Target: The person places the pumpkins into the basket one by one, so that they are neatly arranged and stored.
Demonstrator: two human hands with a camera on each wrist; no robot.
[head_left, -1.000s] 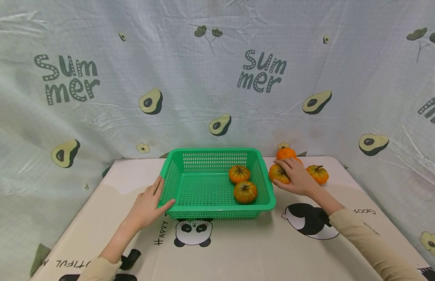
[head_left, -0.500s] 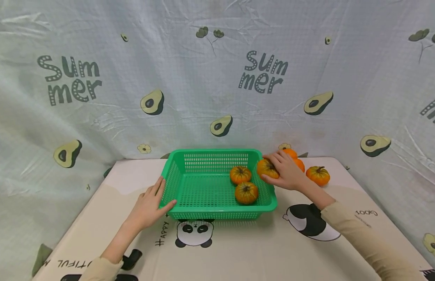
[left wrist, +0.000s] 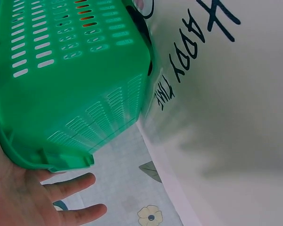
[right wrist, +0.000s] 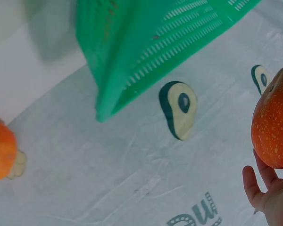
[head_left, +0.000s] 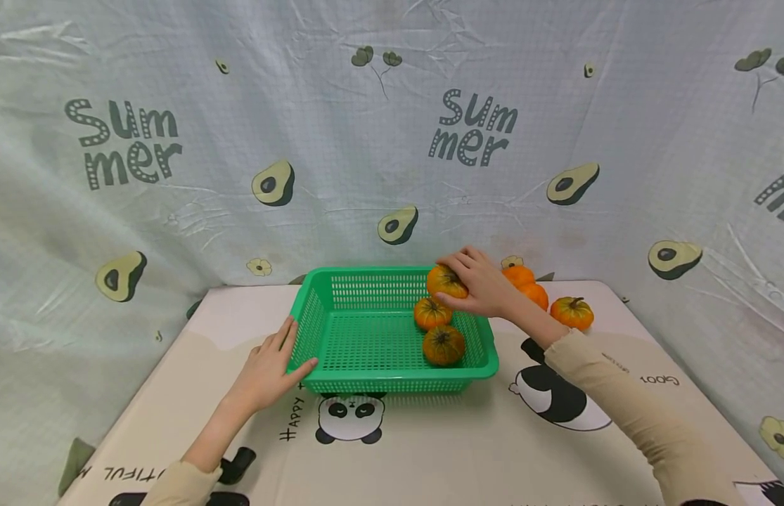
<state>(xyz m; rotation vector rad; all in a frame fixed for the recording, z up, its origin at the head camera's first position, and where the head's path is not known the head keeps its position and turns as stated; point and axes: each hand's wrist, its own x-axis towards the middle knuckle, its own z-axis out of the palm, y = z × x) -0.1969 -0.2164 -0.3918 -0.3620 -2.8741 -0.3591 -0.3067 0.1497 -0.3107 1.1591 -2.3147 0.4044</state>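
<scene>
Up in the right hand (head_left: 477,280), a squat, ribbed orange pumpkin with dark green streaks (head_left: 444,284), fingers curled over its top, its deep orange skin flecked pale in the wrist view! It's above the back right of a rectangular green plastic basket with slotted walls (head_left: 392,375), apparently clear of what lies below, though the gap is hard to judge. Inside sit a round yellow-striped orange pumpkin (head_left: 432,315) and, just in front, a darker brownish-orange pumpkin (head_left: 444,346). The basket stands upright, left hand (head_left: 265,369) spread against its left rim.
</scene>
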